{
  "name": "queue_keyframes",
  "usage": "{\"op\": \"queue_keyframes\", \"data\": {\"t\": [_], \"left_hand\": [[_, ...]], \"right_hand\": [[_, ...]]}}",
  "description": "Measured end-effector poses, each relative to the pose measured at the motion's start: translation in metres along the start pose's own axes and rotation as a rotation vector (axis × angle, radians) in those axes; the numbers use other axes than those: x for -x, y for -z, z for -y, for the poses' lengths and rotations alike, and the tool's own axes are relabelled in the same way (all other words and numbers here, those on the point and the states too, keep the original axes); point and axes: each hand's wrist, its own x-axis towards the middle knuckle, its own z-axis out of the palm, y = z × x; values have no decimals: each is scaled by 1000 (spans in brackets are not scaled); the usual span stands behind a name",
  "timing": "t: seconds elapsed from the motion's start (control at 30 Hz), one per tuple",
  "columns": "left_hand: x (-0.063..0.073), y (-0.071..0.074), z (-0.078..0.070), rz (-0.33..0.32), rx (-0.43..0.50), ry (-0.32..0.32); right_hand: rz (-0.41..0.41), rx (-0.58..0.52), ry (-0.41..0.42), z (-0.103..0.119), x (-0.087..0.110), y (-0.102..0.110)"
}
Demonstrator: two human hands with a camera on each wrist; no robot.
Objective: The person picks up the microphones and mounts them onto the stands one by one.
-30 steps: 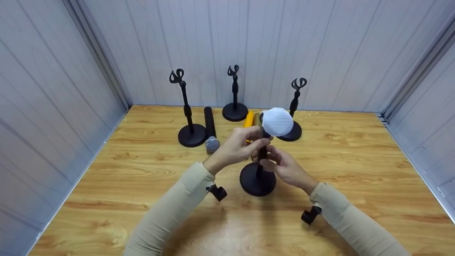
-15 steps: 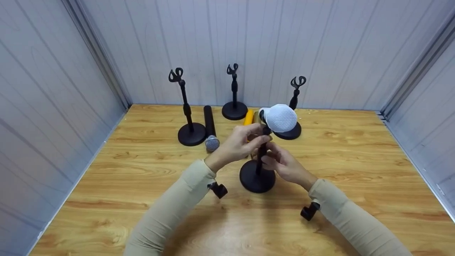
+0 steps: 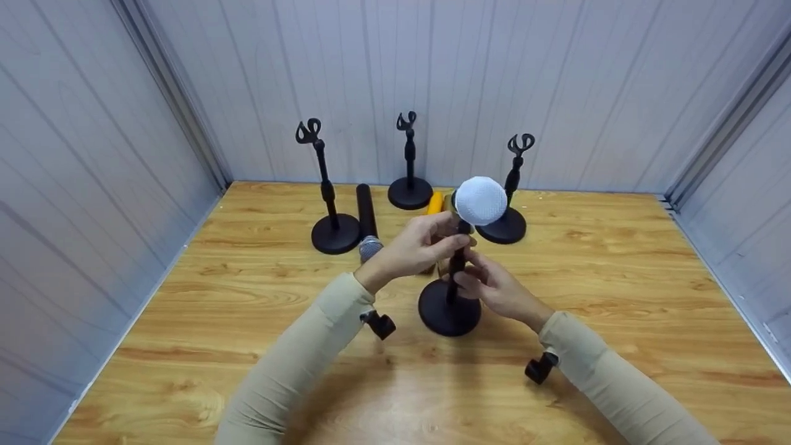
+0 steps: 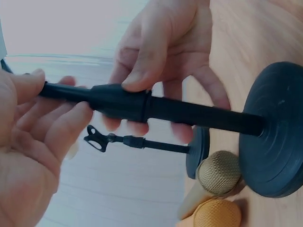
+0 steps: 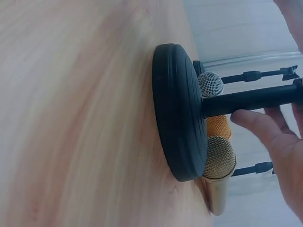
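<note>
Black from base to pole, the near stand [image 4: 203, 113] is standing on the wood-grain worktop [image 3: 185, 296], its round base resting there. High on this stand, the left hand [image 3: 423, 247] is grasping the slim upper pole, thumb and fingers pinching it. Lower on the near stand, the right hand [image 3: 499, 292] is gripping the thicker collar, its thumb pressing one side while its other fingers are curling behind. At the top of the near stand, the white microphone [image 3: 481, 201] is sitting with its round head tilting toward the head camera; how it is joining the stand is hidden. Just beyond the near stand, the yellow microphone [image 3: 436, 202] and the gold microphone [image 5: 220, 158] are lying side by side. To the left of the near stand and beyond it, the black microphone [image 3: 366, 211] is lying with its silver head at the closer end. Farther beyond the near stand, each bearing a forked clip, the left stand [image 3: 327, 191] is rising to its left, the back stand [image 3: 410, 151] almost straight behind it, and the right stand [image 3: 512, 181] to its right.
</note>
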Motion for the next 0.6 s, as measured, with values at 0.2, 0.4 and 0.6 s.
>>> {"op": "queue_keyframes", "data": {"t": [0.2, 0.4, 0.6], "left_hand": [[-3, 4, -3, 20, 29, 44], [-2, 1, -1, -30, -63, 13], [-3, 1, 0, -43, -53, -2]], "right_hand": [[7, -33, -64, -3, 1, -2], [-50, -40, -76, -7, 0, -4], [-66, -73, -89, -10, -4, -2]]}}
